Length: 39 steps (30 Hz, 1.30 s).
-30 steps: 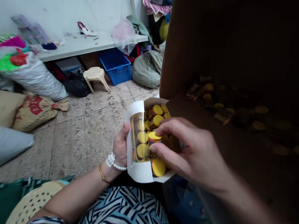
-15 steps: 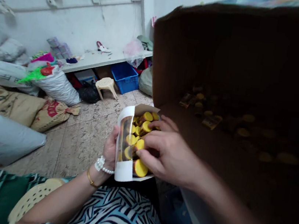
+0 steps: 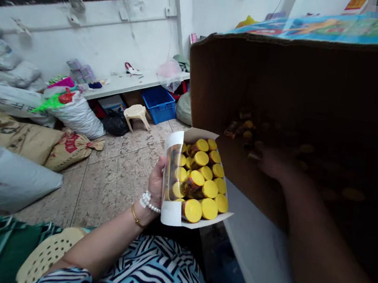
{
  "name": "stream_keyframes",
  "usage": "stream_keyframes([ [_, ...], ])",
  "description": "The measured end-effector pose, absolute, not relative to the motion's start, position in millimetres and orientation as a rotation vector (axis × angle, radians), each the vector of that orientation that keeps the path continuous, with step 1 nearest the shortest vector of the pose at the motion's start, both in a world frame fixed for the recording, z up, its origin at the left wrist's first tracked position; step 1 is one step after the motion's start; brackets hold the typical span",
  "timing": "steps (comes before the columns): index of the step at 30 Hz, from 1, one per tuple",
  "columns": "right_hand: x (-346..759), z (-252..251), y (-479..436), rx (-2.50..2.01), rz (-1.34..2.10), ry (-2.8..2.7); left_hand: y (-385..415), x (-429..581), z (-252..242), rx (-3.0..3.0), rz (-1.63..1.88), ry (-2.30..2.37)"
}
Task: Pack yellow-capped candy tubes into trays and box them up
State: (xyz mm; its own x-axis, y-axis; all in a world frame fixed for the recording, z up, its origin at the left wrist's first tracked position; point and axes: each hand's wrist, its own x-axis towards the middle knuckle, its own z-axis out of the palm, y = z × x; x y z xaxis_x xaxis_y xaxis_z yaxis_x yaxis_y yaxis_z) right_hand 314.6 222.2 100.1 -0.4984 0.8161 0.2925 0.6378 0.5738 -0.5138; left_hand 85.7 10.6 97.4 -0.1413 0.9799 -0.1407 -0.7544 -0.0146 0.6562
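Note:
My left hand (image 3: pixel 156 181) grips the side of a small white display box (image 3: pixel 169 211) with a clear window. Inside it stand several little jars with yellow lids (image 3: pixel 203 188), packed in rows. My right hand (image 3: pixel 272 161) reaches into a big brown cardboard carton (image 3: pixel 218 84) lying on its side; it sits in deep shadow among loose yellow-lidded jars (image 3: pixel 243 126), and its fingers are too dark to read.
Sacks (image 3: pixel 17 136) and a white bag (image 3: pixel 1 176) lie on the tiled floor at left. A small beige stool (image 3: pixel 137 114) and a blue crate (image 3: pixel 159 102) sit under a white shelf (image 3: pixel 130 81). A perforated beige stool seat (image 3: pixel 45 252) is near my lap.
My right hand left the small box, where it had been pressing jars into place, and moved right into the dark carton. The small box now shows full rows of lids.

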Motion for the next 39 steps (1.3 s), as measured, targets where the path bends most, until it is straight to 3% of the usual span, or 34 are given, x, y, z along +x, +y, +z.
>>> stream_keyframes([
  [4, 309, 71, 232, -1.371, 0.293, -2.563, 10, 81, 90, 0.391, 1.559, 0.688],
  [7, 305, 76, 232, -1.395, 0.226, -2.7, 11, 75, 84, 0.376, 1.534, 0.675],
  [16, 276, 186, 114, -0.676, 0.475, -2.352, 4, 68, 73, 0.431, 1.664, 0.659],
  [21, 254, 184, 78, -0.427, 0.379, -2.576, 3, 63, 70, 0.386, 1.689, 0.686],
  [26, 247, 173, 84, -0.305, 0.548, -2.714, -2, 62, 71, 0.354, 1.683, 0.708],
  [35, 241, 170, 100, -0.359, 0.7, -2.564, 7, 62, 68, 0.387, 1.613, 0.603],
  [39, 283, 156, 169, -1.135, 0.295, -2.144, 6, 62, 68, 0.401, 1.558, 0.51],
])
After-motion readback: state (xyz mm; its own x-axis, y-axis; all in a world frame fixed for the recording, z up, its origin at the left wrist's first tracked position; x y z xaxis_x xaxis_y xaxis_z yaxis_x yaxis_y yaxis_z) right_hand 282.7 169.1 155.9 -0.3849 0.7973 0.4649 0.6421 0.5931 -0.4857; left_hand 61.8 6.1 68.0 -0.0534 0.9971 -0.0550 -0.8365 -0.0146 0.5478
